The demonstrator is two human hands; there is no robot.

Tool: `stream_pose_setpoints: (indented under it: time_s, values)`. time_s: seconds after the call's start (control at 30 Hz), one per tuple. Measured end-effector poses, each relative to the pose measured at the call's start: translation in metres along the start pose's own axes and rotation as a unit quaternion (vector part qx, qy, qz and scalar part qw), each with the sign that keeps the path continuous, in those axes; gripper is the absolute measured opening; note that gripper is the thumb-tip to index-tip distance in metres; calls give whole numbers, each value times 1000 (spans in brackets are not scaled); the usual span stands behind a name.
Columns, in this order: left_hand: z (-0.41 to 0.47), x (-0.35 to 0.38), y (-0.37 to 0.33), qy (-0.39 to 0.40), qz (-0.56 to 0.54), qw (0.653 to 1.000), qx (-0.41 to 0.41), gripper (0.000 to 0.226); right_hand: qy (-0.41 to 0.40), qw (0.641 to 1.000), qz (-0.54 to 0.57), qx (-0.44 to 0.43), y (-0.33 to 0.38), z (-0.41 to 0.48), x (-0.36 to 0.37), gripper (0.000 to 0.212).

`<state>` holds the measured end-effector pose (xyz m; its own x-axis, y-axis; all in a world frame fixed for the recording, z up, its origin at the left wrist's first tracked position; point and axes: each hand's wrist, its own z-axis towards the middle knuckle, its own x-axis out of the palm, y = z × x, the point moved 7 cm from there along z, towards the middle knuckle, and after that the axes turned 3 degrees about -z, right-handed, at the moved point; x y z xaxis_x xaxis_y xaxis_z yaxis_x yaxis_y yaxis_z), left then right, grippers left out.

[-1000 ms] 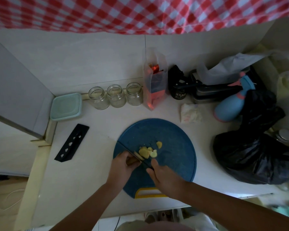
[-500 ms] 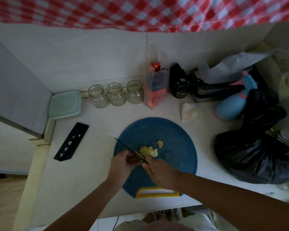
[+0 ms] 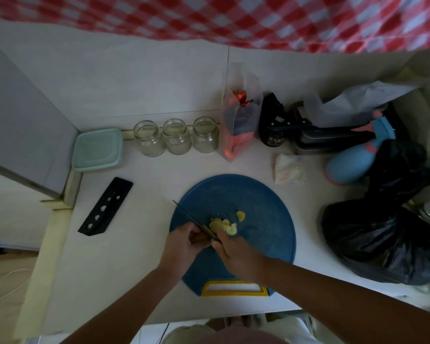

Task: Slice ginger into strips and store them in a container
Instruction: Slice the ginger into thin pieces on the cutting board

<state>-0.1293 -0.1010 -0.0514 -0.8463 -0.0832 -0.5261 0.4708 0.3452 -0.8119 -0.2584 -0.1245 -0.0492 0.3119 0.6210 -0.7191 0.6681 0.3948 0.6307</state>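
The left hand (image 3: 184,243) grips the handle of the knife (image 3: 188,216), fingers curled round it, and the thin blade runs up and to the left across the edge of the round blue cutting board (image 3: 258,219), its tip just past the rim. The right hand (image 3: 233,252) has crept forward over the last second: it lay lower on the board with one finger stretched toward the blade, and now its curled fingertips pin the ginger (image 3: 216,225) right beside the blade. The two hands have closed up until they almost touch. The ginger sits left of the board's centre, a pale lump with a few cut slices just to its right and one slice a little apart above them; the slices lie much as they did before. The blade's angle has hardly changed.

On the counter (image 3: 134,244) behind the board, the pale green lidded container (image 3: 97,150) stands in the left corner, three open glass jars (image 3: 176,136) in a row beside it, and a black knife sheath (image 3: 106,206) lies well left of the board, all unmoved
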Motion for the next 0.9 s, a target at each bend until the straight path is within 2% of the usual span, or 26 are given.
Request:
stream_pose_setpoints:
  time_s: [0.17,0.3,0.43,0.57,0.7,0.9]
  values:
    - [-1,-2,2,-19,-6,1000,3,26,23,998,44,29,-9,26,11,29]
    - [-3,-2,5,-16,-22,1000,-7,27,22,998,49,21,-13,24,11,30]
    - [-6,-4,10,-12,-15,1000,-8,30,-15,997,57,41,-17,25,0,32]
    - [-8,-4,9,-16,-18,1000,-15,30,-46,990,115,64,-24,16,-2,20]
    - [-10,-3,7,-13,7,1000,6,29,-42,987,140,73,-29,7,-8,30]
    - [-14,-3,6,-29,11,999,15,26,-44,990,123,55,-22,-7,-25,26]
